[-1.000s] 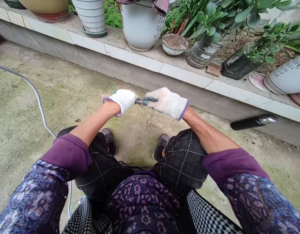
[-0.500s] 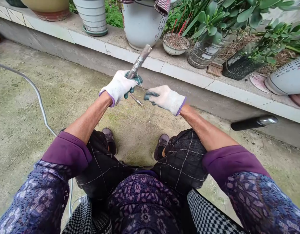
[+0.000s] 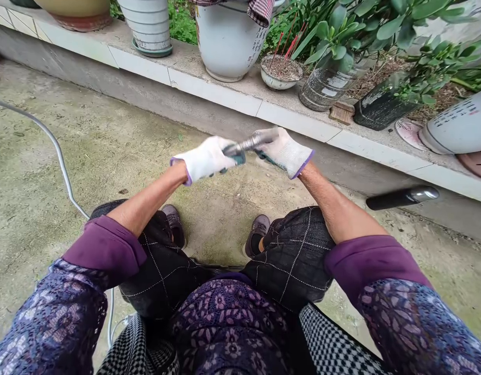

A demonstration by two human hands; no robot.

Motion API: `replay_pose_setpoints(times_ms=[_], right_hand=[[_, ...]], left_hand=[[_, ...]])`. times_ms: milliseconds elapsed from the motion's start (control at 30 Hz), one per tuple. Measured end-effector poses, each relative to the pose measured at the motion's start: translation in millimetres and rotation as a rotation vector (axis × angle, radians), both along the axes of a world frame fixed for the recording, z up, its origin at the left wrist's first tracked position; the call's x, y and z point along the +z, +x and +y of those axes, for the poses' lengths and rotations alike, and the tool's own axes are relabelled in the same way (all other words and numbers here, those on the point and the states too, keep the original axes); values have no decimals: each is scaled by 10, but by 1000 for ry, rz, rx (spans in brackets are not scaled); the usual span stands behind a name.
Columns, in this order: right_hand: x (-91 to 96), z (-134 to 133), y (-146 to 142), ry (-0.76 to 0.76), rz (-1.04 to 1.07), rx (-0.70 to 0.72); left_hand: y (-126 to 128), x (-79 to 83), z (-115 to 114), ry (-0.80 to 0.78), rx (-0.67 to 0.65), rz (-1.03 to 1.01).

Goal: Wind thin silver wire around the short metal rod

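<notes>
I sit with both arms stretched out over my knees, wearing white work gloves with teal palms. My left hand (image 3: 207, 158) is closed round the lower end of a short ribbed metal rod (image 3: 248, 143). My right hand (image 3: 283, 147) is closed round its upper end. The rod lies almost level between the two gloves, above the concrete ground (image 3: 108, 146). Only its middle stretch shows; both ends are hidden in the gloves.
A tiled ledge (image 3: 217, 94) runs across the back with several pots: a large white jar (image 3: 227, 39), a small bowl with red sticks (image 3: 280, 70), leafy plants (image 3: 342, 36). A grey hose (image 3: 57, 151) curves at left. A black-and-chrome cylinder (image 3: 402, 198) sticks in at right.
Half a second ago my left hand alone held the rod upright and my right hand was off it. Now the rod is tipped level and my right hand grips it again.
</notes>
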State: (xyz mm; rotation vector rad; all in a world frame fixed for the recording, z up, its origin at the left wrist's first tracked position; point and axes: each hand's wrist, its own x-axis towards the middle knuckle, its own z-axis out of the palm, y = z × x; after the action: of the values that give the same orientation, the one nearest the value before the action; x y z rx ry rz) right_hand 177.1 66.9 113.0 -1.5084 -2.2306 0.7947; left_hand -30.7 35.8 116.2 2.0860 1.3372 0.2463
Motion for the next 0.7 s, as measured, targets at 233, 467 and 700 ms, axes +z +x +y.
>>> replay_pose_setpoints(times_ms=[233, 467, 700], right_hand=[[83, -269, -300, 32, -48, 149], [94, -158, -143, 75, -137, 141], [10, -31, -74, -115, 88, -88]], left_hand=[[-297, -14, 437, 80, 359, 24], [-122, -312, 234, 117, -142, 546], [-62, 122, 85, 22, 133, 20]])
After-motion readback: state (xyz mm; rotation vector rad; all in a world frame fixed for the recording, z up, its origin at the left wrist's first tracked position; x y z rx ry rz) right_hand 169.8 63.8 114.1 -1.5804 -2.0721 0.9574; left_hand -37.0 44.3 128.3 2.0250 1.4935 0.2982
